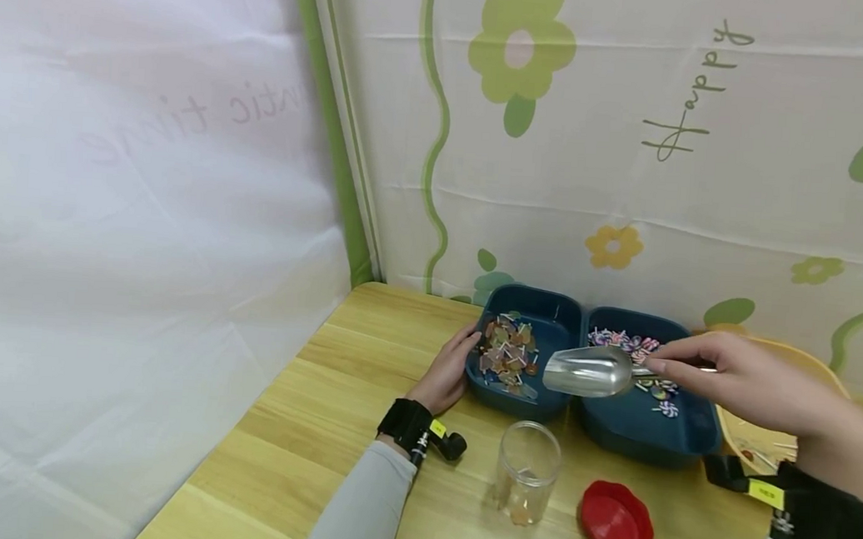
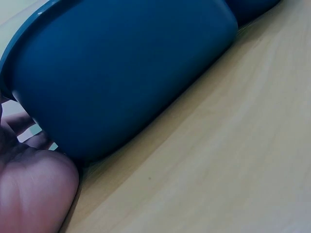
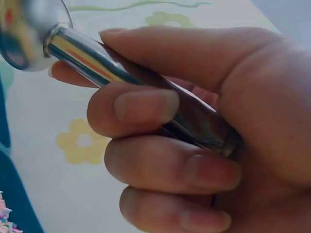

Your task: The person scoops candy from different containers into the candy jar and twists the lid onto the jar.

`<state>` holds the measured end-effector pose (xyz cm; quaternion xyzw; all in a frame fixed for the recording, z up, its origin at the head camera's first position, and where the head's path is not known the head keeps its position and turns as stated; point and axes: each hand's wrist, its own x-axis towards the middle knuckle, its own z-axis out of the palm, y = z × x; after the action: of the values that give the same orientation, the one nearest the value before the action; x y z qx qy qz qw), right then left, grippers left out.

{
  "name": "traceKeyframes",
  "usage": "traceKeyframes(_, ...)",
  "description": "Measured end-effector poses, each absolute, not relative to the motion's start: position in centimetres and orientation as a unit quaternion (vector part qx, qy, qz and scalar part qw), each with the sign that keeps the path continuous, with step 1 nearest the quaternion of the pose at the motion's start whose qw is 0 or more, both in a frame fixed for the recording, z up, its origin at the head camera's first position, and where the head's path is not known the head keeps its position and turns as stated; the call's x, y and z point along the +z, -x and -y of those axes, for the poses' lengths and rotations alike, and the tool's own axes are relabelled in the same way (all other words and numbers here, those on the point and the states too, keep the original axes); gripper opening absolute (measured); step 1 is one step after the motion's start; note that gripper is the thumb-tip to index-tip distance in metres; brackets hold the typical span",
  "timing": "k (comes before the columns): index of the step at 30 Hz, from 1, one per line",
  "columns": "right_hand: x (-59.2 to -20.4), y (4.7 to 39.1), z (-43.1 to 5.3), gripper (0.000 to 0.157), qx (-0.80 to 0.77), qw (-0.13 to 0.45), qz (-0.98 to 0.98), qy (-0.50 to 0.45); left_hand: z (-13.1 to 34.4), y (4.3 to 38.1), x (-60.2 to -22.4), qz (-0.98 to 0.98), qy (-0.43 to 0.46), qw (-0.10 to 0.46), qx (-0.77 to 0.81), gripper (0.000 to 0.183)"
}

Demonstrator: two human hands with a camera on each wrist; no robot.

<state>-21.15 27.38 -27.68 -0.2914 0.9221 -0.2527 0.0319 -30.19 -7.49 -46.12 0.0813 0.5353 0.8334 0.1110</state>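
Observation:
In the head view, my right hand [image 1: 762, 384] grips the handle of a metal scoop [image 1: 588, 371]. The right wrist view shows fingers curled round the shiny handle [image 3: 85, 56]. The scoop's bowl hangs over the gap between two dark blue bins, pointing left. My left hand [image 1: 449, 367] rests along the left side of the left bin [image 1: 515, 405], fingertips at its rim. In the left wrist view, the palm [image 2: 36, 191] sits beside the bin's wall. That bin holds a pile of small brownish lollipop-shaped pieces [image 1: 506, 354]; striped, swirled ones [image 1: 664, 408] lie in the right bin [image 1: 637, 443].
A clear jar [image 1: 528, 472] stands upright in front of the bins, with a little orange at its bottom. Right of it lies a red lid [image 1: 616, 519]. A yellow basket [image 1: 808, 363] is behind my right arm. Printed curtain [image 1: 543, 177] hangs behind the wooden table [image 1: 300, 427].

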Motion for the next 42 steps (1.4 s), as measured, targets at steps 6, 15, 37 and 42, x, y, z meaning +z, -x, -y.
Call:
traceKeyframes(6, -28.8, 22.6, -27.1, 0.021, -0.289, 0.058, -0.899, 0.325, 7.5, 30.2, -46.1, -0.535, -0.074, 0.11, 0.834, 0.049)
traceKeyframes(15, -30.2, 24.2, -24.5, 0.019, -0.281, 0.075, -0.901, 0.321, 7.6, 30.2, -46.1, -0.54, -0.079, 0.112, 0.831, 0.05)
traceKeyframes(37, -34.9, 25.4, -16.1, 0.022, -0.246, 0.1, -0.91, 0.317, 7.5, 30.0, -46.1, -0.521, -0.082, 0.109, 0.843, 0.051)
traceKeyframes(42, -35.4, 26.0, -16.4, 0.023, -0.265, 0.105, -0.904, 0.318, 7.5, 30.0, -46.0, -0.529, -0.08, 0.106, 0.838, 0.051)
